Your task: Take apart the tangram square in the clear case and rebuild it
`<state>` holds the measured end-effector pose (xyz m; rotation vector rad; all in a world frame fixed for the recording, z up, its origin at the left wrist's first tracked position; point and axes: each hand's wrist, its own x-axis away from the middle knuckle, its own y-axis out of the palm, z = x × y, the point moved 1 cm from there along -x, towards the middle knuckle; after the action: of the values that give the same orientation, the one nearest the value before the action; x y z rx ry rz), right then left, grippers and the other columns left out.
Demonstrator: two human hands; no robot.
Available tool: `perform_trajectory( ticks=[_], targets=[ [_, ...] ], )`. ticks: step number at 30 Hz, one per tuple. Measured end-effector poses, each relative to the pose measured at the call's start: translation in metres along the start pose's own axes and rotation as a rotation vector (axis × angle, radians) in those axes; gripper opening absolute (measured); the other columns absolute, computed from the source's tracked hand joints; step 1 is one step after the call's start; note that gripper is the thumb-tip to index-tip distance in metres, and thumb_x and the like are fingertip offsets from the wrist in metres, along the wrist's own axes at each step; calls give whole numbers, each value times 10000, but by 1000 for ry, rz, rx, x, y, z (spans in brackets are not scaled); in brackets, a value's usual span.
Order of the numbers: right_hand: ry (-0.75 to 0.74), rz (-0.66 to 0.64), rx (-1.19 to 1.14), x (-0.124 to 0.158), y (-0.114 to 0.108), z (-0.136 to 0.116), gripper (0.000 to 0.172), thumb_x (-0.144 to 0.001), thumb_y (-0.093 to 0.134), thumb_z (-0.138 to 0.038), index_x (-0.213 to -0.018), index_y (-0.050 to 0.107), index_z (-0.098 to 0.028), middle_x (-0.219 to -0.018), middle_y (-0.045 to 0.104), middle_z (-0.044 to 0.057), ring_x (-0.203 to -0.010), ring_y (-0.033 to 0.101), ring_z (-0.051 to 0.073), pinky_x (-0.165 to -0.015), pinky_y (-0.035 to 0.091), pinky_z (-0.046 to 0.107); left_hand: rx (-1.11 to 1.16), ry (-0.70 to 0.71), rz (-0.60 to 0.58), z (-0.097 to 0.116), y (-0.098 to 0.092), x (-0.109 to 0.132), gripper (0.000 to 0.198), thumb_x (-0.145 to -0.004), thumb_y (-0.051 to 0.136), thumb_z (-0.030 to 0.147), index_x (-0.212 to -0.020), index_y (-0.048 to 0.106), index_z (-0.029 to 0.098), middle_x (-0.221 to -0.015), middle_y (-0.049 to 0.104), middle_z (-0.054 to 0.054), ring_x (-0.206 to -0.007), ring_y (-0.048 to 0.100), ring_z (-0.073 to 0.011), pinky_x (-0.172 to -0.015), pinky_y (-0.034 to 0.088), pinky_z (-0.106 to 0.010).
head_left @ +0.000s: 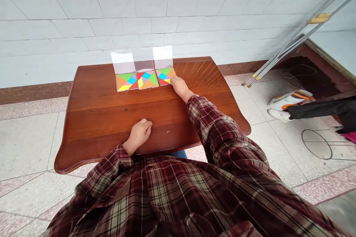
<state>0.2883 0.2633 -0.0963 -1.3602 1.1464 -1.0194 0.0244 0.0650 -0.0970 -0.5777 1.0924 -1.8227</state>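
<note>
Three square tangram sets with coloured pieces lie side by side near the table's far edge: a left tangram set (125, 82), a middle tangram set (148, 80) and a right tangram set (164, 75). Their clear lids stand folded back toward the wall; the left lid (124, 62) and right lid (163, 56) catch bright glare. My right hand (179, 86) reaches forward, its closed fingers on the near right corner of the right set and covering part of it. Near the table's front edge, my left hand (139, 134) rests loosely curled with nothing visible in it.
A brown wooden table (94, 118) stands against a white tiled wall (194, 18). Metal crutches (280, 57) lean at the right. On the floor there, a person's shoe (279, 114) lies beside a white and orange bag (292, 98) and a thin wire ring (317, 144).
</note>
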Motion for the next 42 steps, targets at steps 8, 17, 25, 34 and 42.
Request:
perform_trajectory(
  ticks=[8,17,25,34,42],
  targets=[
    [-36,17,12,-4,4,-5,290,-892,365,-40,-1019,618,-102,-1039,606,143,-838,492,203,-738,344,303,-68,-126,42,-5,-39,-86,219,-863,398,167,-856,616,168,-902,618,-88,-841,583,-217,-750,446,-334],
    [-1,19,1,4,0,-8,277,-890,376,-61,-976,632,-122,-1037,605,145,-838,520,216,-719,369,316,-268,-246,39,-12,-21,-157,407,-820,368,4,-1194,519,56,-1247,513,-200,-1113,509,-282,-866,430,-351],
    [35,26,0,10,-6,-14,236,-891,400,-86,-959,622,-130,-1032,608,150,-855,539,225,-710,367,313,-350,-225,1,-12,-16,-160,395,-825,353,-1,-1164,555,11,-1187,542,-212,-1131,489,-300,-957,400,-385],
    [78,37,-6,11,-4,-18,265,-890,377,-73,-989,619,-118,-1047,609,155,-866,536,224,-731,374,305,-382,-229,-66,3,-15,-135,349,-837,391,40,-1134,574,26,-1175,542,-204,-1132,506,-296,-925,430,-375],
    [63,9,-37,17,-6,-21,291,-902,357,-88,-1015,624,-106,-1070,599,173,-902,539,248,-752,395,332,-452,-127,-287,52,-10,-56,349,-872,334,77,-1093,604,50,-1083,590,-202,-987,615,-288,-807,480,-390]
  ],
)
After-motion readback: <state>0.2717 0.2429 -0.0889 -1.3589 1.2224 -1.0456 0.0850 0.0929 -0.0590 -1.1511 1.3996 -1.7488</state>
